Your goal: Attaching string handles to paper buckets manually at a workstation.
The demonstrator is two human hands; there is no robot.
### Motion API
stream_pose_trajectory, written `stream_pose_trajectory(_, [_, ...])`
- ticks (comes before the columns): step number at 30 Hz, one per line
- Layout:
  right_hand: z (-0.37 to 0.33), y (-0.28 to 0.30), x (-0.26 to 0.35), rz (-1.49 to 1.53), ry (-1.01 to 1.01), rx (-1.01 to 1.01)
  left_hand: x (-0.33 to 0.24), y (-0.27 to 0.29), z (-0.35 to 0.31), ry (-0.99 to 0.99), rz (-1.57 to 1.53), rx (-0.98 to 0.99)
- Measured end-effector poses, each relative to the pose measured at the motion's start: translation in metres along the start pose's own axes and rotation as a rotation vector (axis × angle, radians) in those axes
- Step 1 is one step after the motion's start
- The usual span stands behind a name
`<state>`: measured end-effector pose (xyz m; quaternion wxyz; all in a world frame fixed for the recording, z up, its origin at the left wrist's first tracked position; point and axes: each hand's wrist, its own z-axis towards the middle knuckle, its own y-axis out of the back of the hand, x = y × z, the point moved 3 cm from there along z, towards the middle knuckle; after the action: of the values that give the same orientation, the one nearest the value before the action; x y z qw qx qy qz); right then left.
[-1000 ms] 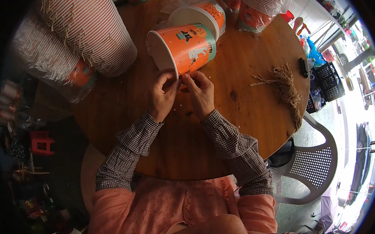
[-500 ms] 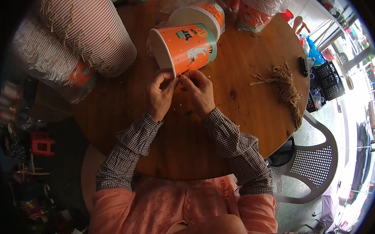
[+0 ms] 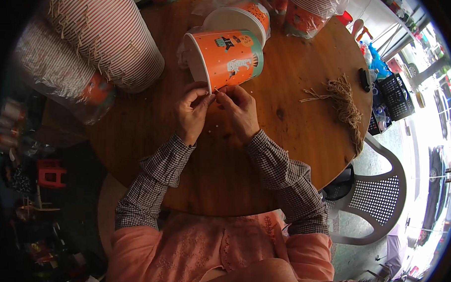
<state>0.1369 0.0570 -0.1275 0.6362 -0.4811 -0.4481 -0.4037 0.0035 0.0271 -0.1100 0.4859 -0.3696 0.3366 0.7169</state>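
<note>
An orange and green paper bucket [image 3: 232, 56] lies on its side, its white rim facing left. My left hand [image 3: 191, 115] is closed on the lower part of that rim, thumb and forefinger pinched together. Right beside it, my right hand [image 3: 240, 110] pinches at the bucket's lower side just behind the rim. A thin light strand, like twine, shows at the right fingertips; most of it is hidden by the fingers. Behind the bucket lies another paper bucket [image 3: 252, 13] in clear plastic, its opening also facing left.
A tall stack of paper buckets [image 3: 128, 50] with twine handles stands at the left, beside a plastic-wrapped stack [image 3: 59, 67]. Another wrapped stack [image 3: 308, 14] is at the back right. A bundle of twine [image 3: 346, 104] lies near the table's right edge, above a grey chair [image 3: 387, 220].
The paper bucket has shifted slightly to the right and turned a little. Both hands stay at its rim in nearly the same place.
</note>
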Motion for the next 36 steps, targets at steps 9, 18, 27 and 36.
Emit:
stream_pose_trajectory(9, [-0.002,-0.001,0.017,-0.127,0.008,0.048,0.0,0.006,-0.002,-0.02,-0.034,-0.146])
stream_pose_trajectory(18, [-0.004,-0.003,0.015,-0.179,0.082,0.072,-0.023,-0.007,-0.006,-0.241,-0.075,0.107])
stream_pose_trajectory(27, [-0.015,-0.002,0.04,-0.107,-0.004,0.08,-0.037,-0.001,0.033,-0.2,-0.169,0.02])
stream_pose_trajectory(36, [-0.022,0.002,0.072,-0.36,0.379,0.207,-0.032,-0.01,0.017,0.015,-0.32,0.101])
